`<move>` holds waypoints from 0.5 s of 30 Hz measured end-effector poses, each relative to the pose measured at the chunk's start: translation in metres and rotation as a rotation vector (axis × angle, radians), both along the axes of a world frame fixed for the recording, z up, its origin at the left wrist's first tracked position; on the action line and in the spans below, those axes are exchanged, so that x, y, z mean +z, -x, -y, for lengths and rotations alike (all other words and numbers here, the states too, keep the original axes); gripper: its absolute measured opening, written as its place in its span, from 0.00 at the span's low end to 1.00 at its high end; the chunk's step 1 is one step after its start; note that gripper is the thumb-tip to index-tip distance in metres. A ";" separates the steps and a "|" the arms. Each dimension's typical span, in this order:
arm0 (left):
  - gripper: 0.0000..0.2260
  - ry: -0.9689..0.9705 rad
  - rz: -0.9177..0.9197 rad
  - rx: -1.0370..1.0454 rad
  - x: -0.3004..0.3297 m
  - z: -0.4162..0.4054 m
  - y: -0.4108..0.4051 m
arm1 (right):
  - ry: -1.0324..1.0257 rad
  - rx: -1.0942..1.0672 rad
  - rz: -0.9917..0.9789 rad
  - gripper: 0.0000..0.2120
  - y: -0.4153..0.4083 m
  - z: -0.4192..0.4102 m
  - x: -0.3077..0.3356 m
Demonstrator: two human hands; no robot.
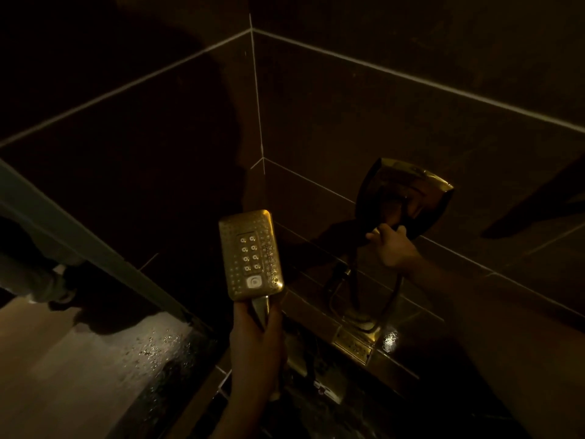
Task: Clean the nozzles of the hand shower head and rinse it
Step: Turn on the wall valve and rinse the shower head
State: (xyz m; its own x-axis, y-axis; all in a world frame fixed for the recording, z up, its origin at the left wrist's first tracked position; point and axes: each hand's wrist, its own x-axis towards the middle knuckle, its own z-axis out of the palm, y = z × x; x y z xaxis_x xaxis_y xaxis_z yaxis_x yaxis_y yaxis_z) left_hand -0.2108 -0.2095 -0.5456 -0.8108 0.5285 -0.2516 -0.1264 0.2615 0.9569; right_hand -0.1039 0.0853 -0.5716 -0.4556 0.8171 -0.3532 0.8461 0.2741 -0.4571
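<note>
Dim light, warm tint; a tiled shower corner is seen from above.

The shower head [250, 255], gold and rectangular, is held upright in the lower centre of the view, nozzle face turned toward the camera. A central panel with two columns of larger nozzles is seen on the face, ringed by rows of small ones; a pale button sits at the panel's lower end. Droplets or specks are seen on the right part of the face.

The left hand [256, 340] is wrapped round the handle [262, 308] just below the head, fingers curled tight about it.

The right hand [394, 248] is raised to the wall plate [408, 188], a gold square fitting on the right wall. Its fingers [380, 231] are curled on something at the plate's lower edge; what is gripped cannot be told, the part being dark and hidden by the hand.

A hose [391, 299] is seen looping down below the right hand to a gold outlet [364, 327] low on the wall.

Dark wall tiles [348, 122] with pale grout lines meet at the corner. A glass panel edge [79, 229] runs diagonally at left. Wet floor [152, 343] with glinting drops is seen lower left.
</note>
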 end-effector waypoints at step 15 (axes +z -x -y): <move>0.13 0.040 0.035 0.015 -0.011 0.007 0.004 | -0.008 -0.037 0.037 0.17 0.003 0.003 0.004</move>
